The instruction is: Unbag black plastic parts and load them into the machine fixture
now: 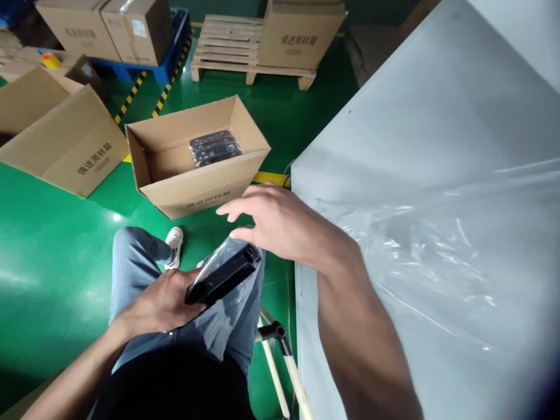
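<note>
Over my lap, my left hand (164,298) is closed around a long black plastic part (227,275) with a slotted far end. A clear plastic bag (221,329) surrounds or hangs along the part; I cannot tell how much of the part is inside. My right hand (277,221) is just above the part's far end, thumb and fingers apart and nothing gripped. Its thumb is close to the bag's upper edge; contact is unclear. Beyond my hands, an open cardboard box (196,185) holds several black parts in clear plastic (215,149).
On my right is a grey-white tabletop (350,157) with clear plastic film (420,251) on it. Another open carton (65,143) stands on the left. Farther back are a wooden pallet (227,44) and closed cartons (301,35). A pipe frame (280,344) is beside my leg.
</note>
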`<state>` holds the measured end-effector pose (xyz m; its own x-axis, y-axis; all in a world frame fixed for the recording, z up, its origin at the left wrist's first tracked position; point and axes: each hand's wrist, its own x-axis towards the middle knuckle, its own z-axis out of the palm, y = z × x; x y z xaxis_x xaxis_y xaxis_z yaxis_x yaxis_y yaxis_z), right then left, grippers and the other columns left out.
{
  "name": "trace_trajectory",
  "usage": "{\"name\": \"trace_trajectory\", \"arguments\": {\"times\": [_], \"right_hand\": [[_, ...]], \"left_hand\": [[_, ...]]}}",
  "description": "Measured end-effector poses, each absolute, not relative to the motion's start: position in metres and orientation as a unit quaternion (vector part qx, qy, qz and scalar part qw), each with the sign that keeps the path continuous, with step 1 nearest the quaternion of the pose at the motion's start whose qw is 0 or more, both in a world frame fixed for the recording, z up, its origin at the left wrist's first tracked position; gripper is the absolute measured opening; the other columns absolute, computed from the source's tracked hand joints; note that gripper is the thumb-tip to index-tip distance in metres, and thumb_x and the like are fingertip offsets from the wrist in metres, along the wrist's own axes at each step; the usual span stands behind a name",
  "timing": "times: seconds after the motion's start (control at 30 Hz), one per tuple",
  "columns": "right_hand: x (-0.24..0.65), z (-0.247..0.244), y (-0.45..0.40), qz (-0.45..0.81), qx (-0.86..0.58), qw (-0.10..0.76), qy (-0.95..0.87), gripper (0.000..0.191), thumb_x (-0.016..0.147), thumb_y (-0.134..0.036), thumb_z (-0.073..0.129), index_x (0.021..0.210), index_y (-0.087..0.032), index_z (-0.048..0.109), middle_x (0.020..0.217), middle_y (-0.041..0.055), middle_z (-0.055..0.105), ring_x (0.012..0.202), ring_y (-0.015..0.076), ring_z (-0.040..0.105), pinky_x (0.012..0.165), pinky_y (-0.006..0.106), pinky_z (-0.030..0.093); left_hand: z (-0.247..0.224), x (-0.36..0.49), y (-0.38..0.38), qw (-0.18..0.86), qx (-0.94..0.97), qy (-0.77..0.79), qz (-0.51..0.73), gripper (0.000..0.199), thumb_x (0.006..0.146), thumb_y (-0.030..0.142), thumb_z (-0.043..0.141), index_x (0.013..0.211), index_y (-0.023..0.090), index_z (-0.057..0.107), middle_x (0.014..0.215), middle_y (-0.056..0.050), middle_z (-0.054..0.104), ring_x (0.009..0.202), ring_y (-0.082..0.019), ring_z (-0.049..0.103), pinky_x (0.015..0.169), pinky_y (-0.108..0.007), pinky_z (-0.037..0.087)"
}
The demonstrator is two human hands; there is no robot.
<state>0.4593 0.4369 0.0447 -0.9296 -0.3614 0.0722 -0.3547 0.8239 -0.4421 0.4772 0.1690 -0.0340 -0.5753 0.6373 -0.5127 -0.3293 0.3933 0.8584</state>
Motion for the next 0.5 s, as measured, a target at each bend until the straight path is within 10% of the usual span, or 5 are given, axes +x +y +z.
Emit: {"name": "trace_trajectory", "arguments": {"times": [0.3, 0.5], "right_hand": [[0.489, 0.033, 0.453, -0.319, -0.09, -0.052, 0.942, 0.05, 0.08, -0.032, 0.091, 0.128, -0.027, 0.078, 0.125, 0.0036, 0.081, 0.118, 0.0321, 0.074, 0.105, 0.05, 0.057], [0.475, -0.004, 0.444, -0.443, -0.058, 0.009, 0.894, 0.016, 0.097, -0.022, 0.065, 0.101, -0.023, 0.081, 0.107, 0.0029, 0.085, 0.101, 0.0214, 0.078, 0.091, 0.034, 0.058]], "left_hand": [[-0.059, 0.468, 0.142, 0.505, 0.161, 0.701, 0.477, 0.035, 0.089, 0.035, 0.08, 0.121, 0.024, 0.075, 0.115, -0.002, 0.074, 0.102, -0.022, 0.065, 0.088, -0.028, 0.049], [-0.055, 0.473, 0.144, 0.5, 0.164, 0.706, 0.474, 0.047, 0.084, 0.043, 0.088, 0.126, 0.026, 0.077, 0.107, -0.002, 0.076, 0.091, -0.021, 0.065, 0.08, -0.027, 0.051]]}}
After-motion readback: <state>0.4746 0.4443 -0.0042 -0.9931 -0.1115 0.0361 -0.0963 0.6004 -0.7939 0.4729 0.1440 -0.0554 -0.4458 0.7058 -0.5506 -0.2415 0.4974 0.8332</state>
